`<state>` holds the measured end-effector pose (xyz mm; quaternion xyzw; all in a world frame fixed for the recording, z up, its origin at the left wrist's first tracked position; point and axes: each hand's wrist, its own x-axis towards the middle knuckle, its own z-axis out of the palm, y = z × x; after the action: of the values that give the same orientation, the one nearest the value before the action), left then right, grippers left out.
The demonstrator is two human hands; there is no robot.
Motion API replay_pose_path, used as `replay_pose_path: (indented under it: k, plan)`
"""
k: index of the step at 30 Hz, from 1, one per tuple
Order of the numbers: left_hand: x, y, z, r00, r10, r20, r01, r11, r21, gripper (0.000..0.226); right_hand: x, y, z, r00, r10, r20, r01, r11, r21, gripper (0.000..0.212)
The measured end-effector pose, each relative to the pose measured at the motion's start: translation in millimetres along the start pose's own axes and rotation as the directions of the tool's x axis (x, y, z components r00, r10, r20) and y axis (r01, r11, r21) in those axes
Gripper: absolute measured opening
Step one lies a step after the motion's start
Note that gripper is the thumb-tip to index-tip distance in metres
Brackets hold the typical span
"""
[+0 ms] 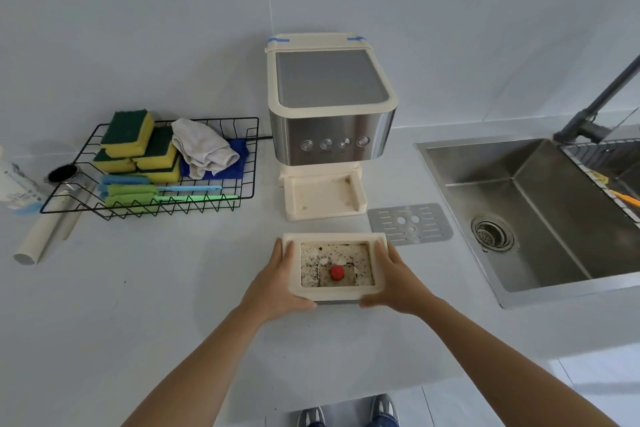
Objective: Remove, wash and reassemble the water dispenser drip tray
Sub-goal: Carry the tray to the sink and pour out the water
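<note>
The cream drip tray (334, 295) is out of the dispenser and sits low over the counter in front of me. Its inside is speckled with dark dirt, and a red float (337, 273) stands in the middle. My left hand (277, 282) grips the tray's left side and my right hand (394, 279) grips its right side, thumbs under the near edge. The water dispenser (330, 128) stands behind, its cream base slot (323, 196) bare. The metal grate (410, 224) lies flat on the counter to the right of the slot.
A black wire basket (166, 166) at the left holds sponges, cloths and brushes. A white bottle (15, 184) and a cream tube (45, 232) lie further left. The steel sink (540, 211) with its grey faucet (595, 107) is at the right.
</note>
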<state>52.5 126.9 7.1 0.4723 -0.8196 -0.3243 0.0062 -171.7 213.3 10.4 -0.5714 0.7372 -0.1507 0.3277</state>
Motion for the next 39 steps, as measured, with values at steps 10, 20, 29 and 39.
replay_pose_path:
  k: [10, 20, 29, 39]
  plan:
    - [35.9, 43.5, -27.5, 0.991, 0.131, -0.015, -0.130, 0.990, 0.057, 0.123, -0.1, 7.5, -53.3, 0.990, -0.011, -0.141, 0.010, 1.000, -0.007, 0.115]
    - [84.5, 114.1, -19.8, 0.973, 0.232, -0.009, -0.231, 0.969, 0.083, 0.121, -5.8, 55.6, -112.0, 0.962, 0.112, -0.250, -0.108, 0.994, 0.031, 0.122]
    - [132.0, 211.2, 24.5, 0.974, 0.225, -0.028, -0.221, 0.969, 0.106, 0.122, -12.1, 140.2, -184.5, 0.952, 0.145, -0.271, -0.132, 0.989, 0.066, 0.114]
    - [176.0, 335.8, 78.4, 0.982, 0.167, -0.084, -0.169, 0.985, -0.017, 0.118, -21.0, 243.9, -289.1, 0.965, 0.121, -0.232, -0.092, 0.987, 0.131, 0.105]
